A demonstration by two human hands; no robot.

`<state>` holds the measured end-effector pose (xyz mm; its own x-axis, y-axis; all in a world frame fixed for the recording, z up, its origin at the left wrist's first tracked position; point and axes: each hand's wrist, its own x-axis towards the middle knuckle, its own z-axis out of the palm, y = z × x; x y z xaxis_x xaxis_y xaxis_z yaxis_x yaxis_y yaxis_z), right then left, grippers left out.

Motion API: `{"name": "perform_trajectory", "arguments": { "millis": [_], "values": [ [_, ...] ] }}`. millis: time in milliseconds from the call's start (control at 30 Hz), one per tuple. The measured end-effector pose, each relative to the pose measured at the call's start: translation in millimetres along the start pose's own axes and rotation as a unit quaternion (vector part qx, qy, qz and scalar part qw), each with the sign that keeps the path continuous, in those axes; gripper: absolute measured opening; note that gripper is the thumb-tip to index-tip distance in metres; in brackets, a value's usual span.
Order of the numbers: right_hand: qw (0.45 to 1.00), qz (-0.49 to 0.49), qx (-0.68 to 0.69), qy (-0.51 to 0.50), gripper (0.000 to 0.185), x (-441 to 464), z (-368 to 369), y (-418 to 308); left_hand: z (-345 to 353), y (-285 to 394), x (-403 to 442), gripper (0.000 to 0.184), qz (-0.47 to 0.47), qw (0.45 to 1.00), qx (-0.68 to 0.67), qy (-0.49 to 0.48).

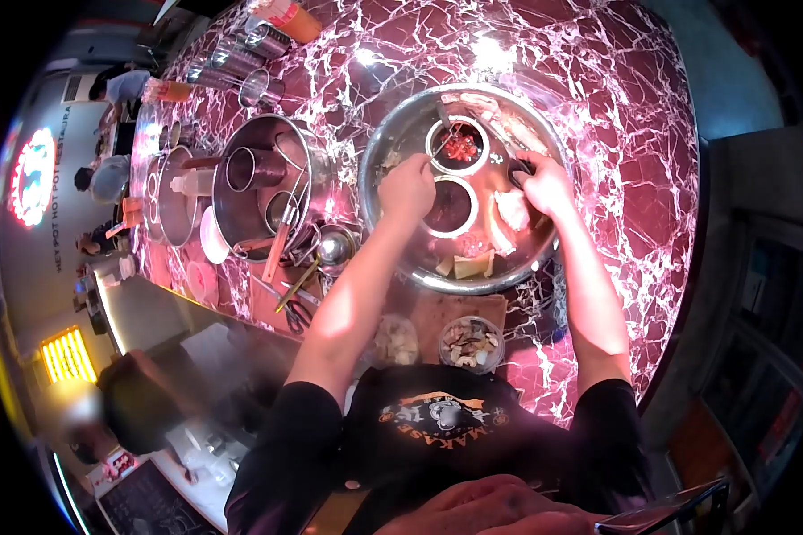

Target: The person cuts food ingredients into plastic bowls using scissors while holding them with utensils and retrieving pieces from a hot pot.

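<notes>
A wide steel pan (376,234) stands on the marbled counter with broth and pieces of meat (512,210) inside. Two round bowls sit in it: the upper bowl (432,147) holds dark sauce with chopped red bits, and the lower bowl (430,228) holds dark liquid. My left hand (408,187) is closed at the near-left rim of the upper bowl; what its fingers hold is hidden. On the pan's right side, my right hand (546,184) is closed round the dark handle of a metal utensil (519,168); its exact kind is unclear. Pale chunks (475,265) lie at the pan's near edge.
Left of the pan stands a deep steel pot (227,214) with cups and utensils in it. Scissors (296,314) and a ladle (335,246) lie near it. A plastic tub of cut food (471,344) is close to my body. Metal tumblers (260,87) stand far left.
</notes>
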<state>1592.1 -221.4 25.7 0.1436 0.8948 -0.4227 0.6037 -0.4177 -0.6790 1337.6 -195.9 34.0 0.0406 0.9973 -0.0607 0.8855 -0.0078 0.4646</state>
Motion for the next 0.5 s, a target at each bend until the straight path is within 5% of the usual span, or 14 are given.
{"name": "perform_trajectory", "arguments": {
  "millis": [500],
  "values": [
    [0.998, -0.04, -0.039, 0.018, 0.05, -13, 0, -6, 41, -12, 16, 0.021, 0.103, 0.989, -0.057, 0.087]
  ]
}}
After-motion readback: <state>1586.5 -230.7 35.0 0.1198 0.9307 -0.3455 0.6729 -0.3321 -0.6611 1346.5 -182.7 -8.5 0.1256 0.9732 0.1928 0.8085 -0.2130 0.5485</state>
